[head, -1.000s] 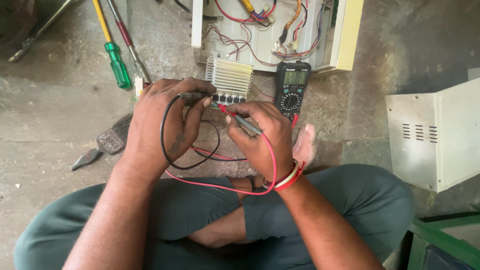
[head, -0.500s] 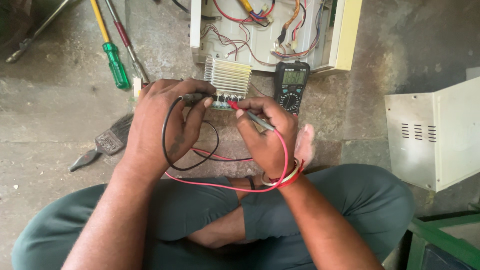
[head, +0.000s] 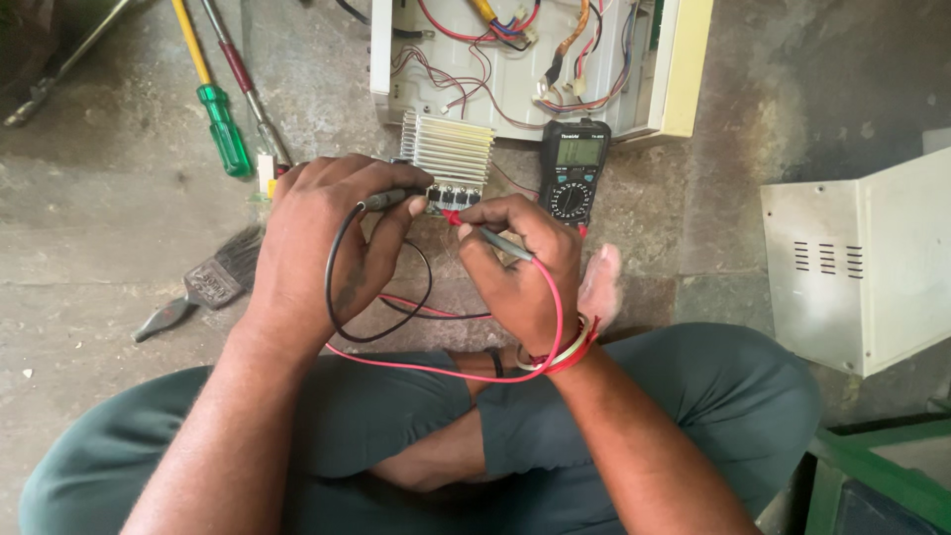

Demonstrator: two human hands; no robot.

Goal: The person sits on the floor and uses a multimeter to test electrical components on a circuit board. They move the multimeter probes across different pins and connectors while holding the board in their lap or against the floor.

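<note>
The left hand (head: pixel 322 233) has its grip clamped on the black probe (head: pixel 391 199), and the right hand (head: pixel 520 267) pinches the red probe (head: pixel 475 228). Both tips meet the finned heat sink (head: pixel 448 154) on the floor, its terminal row partly hidden behind fingers. The multimeter (head: pixel 573 170) lies just beside it.

Beside the matt black plastic multimeter (head: pixel 574 170), the finned heat sink (head: pixel 448 151) is gleaming like bare metal, probably aluminium; the floor (head: pixel 119 228) beneath is looking rough.
</note>
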